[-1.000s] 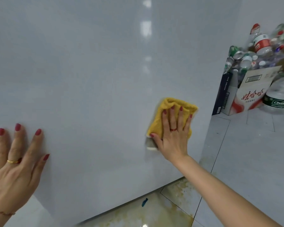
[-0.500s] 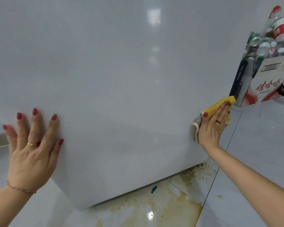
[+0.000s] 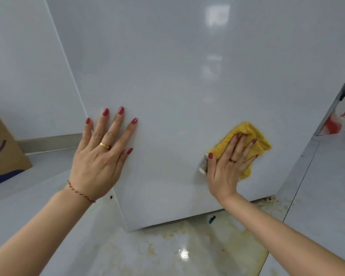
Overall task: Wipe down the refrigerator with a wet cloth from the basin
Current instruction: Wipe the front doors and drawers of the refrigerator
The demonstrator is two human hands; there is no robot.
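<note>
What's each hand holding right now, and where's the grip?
Right hand presses the yellow cloth flat against the refrigerator, palm and fingers over its lower left part; no closed grip. Left hand holds nothing, flat on the panel.

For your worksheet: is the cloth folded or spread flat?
Folded: the cloth looks bunched and layered under the right hand, pressed on the refrigerator.

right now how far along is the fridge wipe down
Done: the yellow cloth is fetched and already on the refrigerator.
In hand: the right hand presses it flat against the lower side panel; the left hand braces, fingers spread.
Left: can't tell how much of the glossy panel is wiped. The stained floor below is outside the task.
</note>
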